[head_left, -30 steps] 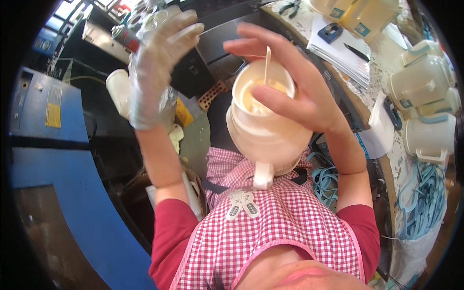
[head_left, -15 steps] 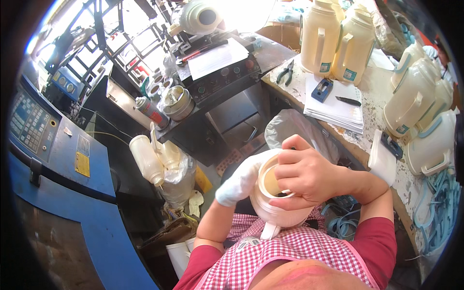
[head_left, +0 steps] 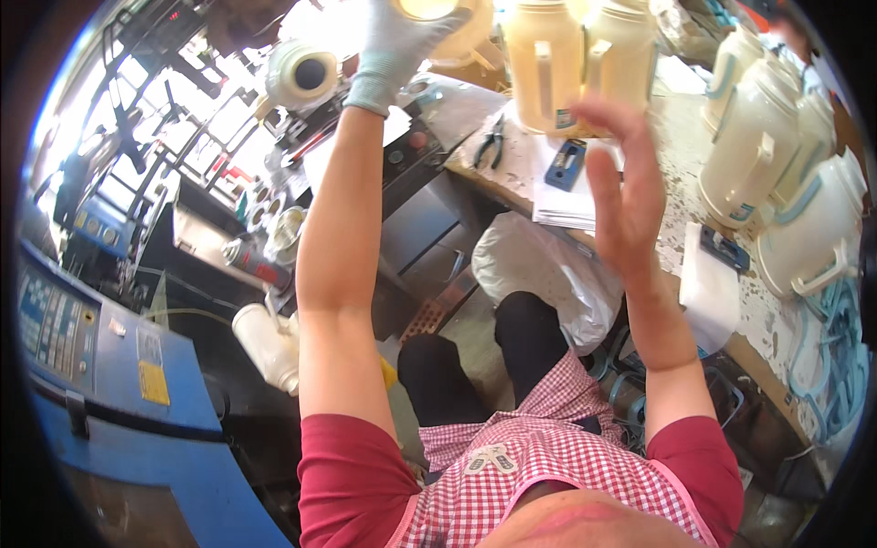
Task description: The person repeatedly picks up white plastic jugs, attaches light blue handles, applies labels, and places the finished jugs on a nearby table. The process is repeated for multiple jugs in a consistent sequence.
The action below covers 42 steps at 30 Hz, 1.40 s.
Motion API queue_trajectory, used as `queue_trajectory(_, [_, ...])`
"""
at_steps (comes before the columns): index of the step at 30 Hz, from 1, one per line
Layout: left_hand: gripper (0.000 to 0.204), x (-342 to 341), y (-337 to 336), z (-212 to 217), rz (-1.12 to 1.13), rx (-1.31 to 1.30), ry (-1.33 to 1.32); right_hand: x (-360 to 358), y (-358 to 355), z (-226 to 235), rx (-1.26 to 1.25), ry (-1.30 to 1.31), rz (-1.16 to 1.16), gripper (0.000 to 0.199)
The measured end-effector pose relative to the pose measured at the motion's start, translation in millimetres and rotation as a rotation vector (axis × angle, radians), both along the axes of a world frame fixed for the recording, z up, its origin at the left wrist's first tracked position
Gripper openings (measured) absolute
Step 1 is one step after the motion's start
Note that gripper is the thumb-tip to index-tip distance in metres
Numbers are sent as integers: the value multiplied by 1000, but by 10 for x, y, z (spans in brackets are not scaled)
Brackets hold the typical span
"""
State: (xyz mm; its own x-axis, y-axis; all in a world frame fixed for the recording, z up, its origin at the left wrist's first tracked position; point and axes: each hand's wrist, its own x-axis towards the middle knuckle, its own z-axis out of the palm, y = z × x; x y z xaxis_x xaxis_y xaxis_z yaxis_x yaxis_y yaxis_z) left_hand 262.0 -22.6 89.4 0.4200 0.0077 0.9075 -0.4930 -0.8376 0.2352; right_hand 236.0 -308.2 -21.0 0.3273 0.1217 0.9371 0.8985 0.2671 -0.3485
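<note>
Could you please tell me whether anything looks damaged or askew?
Yes: the worktop beyond the right hand looks worn, its pale surface chipped. At left, a white jug lies tipped, unlike the worktop's upright jugs.

Held jug (head_left: pixel 468 38): smooth plastic, slight sheen
Glove (head_left: pixel 388 46): matt knitted cloth
Apron (head_left: pixel 566 475): matt woven cloth
Bench (head_left: pixel 679 178): rough, flaking paint
Sheets (head_left: pixel 562 206): matt paper
Bag (head_left: pixel 521 256): thin, creased plastic
Machine (head_left: pixel 194 376): smooth painted surface

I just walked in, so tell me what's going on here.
A person's gloved left hand grips a cream jug, partly cut off at the top of the view. The bare right hand is open and empty in front of the bench. Two pale jugs stand together on the bench, with pliers lying nearby.
</note>
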Motion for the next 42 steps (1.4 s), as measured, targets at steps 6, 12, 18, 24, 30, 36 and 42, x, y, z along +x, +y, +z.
queue_trajectory(6, [49,-183,-300,-544,-87,-231,-114,4,-744,-1392,-382,789,197,15])
queue_trajectory(12, [52,-2496,-437,-1039,556,106,31,61,-585,-3442,-1114,721,36,31])
queue_trajectory(18, [82,-3475,-692,-1691,669,-416,562,519,457,-4461,-1432,602,-340,30])
queue_trajectory(24, [81,-3569,-715,-2293,772,-532,616,745,663,-4951,-1365,743,-500,25])
queue_trajectory(30, [84,-3382,-850,-2390,695,-511,575,-21,455,-3428,-659,971,87,12])
queue_trajectory(36, [79,-3178,-1040,-2334,481,-264,604,-1116,344,-989,-782,1041,1096,37])
queue_trajectory(42, [77,-3189,-1275,-2349,410,-197,537,-1341,217,-934,-833,213,680,38])
